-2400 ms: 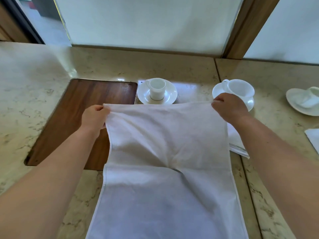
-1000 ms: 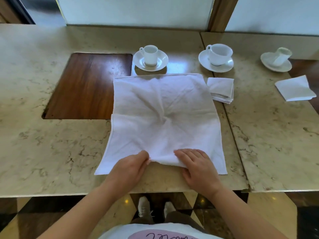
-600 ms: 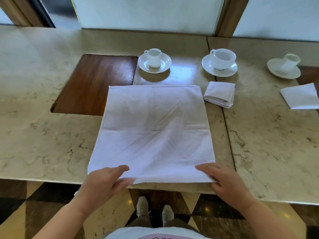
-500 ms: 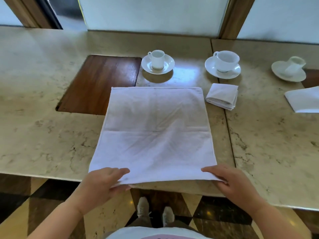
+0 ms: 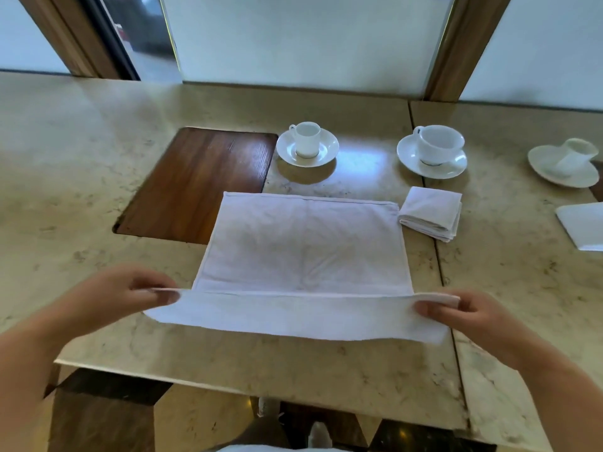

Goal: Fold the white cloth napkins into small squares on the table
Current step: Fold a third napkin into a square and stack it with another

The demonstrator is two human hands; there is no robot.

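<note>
The white napkin (image 5: 303, 252) lies flat on the marble table (image 5: 81, 197), its far edge just short of a small cup on a saucer (image 5: 306, 145), while its near edge is lifted off the surface. The left hand (image 5: 120, 295) pinches the near-left corner between thumb and fingers, and the right hand (image 5: 470, 314) pinches the near-right corner the same way, stretching that edge taut between them. A folded napkin square (image 5: 430, 212) sits just beside the cloth's far-right corner, below a larger cup and saucer (image 5: 434, 151).
</note>
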